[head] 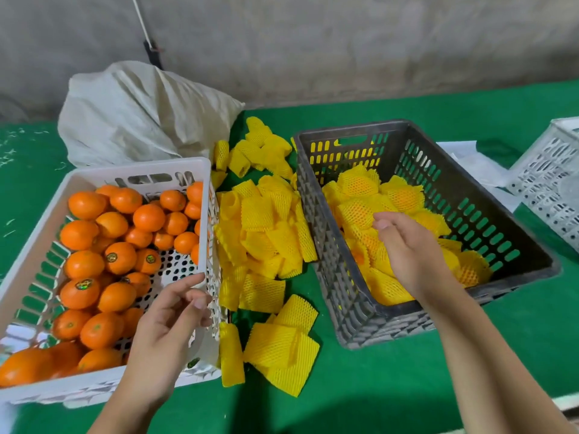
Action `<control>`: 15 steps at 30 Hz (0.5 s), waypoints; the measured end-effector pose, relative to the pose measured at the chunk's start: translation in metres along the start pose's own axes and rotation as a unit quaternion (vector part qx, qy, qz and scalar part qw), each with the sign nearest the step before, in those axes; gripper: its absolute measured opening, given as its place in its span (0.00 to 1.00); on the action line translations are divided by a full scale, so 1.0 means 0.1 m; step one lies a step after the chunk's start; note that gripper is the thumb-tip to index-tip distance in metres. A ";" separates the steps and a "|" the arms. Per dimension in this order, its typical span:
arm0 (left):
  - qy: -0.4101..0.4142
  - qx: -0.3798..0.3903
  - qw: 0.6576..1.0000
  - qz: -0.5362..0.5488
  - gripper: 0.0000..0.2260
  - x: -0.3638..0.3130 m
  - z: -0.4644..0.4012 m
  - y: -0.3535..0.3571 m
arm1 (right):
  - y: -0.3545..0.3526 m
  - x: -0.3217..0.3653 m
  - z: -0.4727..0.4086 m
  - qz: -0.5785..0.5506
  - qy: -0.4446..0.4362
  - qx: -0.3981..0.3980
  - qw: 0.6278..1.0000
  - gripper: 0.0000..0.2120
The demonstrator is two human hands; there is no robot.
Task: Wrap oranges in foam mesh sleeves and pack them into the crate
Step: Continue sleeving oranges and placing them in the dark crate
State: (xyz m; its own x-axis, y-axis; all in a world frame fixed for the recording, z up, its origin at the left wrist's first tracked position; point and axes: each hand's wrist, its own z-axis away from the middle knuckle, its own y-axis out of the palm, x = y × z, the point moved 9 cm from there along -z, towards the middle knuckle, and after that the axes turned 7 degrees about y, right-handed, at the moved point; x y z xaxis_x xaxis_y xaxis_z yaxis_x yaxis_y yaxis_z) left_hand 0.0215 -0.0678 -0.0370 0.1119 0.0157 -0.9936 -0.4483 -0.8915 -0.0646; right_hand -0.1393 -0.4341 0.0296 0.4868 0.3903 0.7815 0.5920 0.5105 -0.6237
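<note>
A white crate (131, 172) on the left holds several bare oranges (119, 256). Between the crates lies a pile of yellow foam mesh sleeves (261, 233) on the green table. The dark grey crate (332, 277) on the right holds several oranges wrapped in yellow mesh (404, 197). My left hand (166, 333) hovers over the white crate's right rim, fingers relaxed and empty. My right hand (407, 252) hangs over the wrapped oranges in the grey crate, fingers loosely curled, holding nothing.
A pale cloth sack (141, 111) stands behind the white crate. Another white perforated crate (551, 180) sits at the far right, with white paper (476, 166) beside it. A concrete wall (344, 42) closes the back of the green table (391, 386).
</note>
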 end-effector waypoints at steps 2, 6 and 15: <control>-0.024 -0.013 0.999 0.021 0.13 0.05 -0.03 -0.05 | 0.25 0.37 0.06 0.002 -0.077 0.037 0.996 0.16; -0.081 -0.063 0.993 0.065 0.08 0.13 -0.13 -0.16 | 1.22 0.92 0.24 0.208 -0.245 0.253 0.912 0.21; 0.024 -0.017 0.937 -0.348 0.10 0.11 -0.76 -0.35 | 2.39 0.49 -0.37 0.544 -0.101 0.440 0.707 0.31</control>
State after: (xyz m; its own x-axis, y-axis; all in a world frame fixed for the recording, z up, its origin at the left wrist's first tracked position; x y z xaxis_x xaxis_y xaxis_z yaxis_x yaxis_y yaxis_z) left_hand 0.1063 -0.0710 -0.0384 0.4063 0.5794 -0.7066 -0.2235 -0.6868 -0.6916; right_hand 0.0497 -0.3213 -0.0821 0.1920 0.9752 -0.1098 -0.7350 0.0688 -0.6745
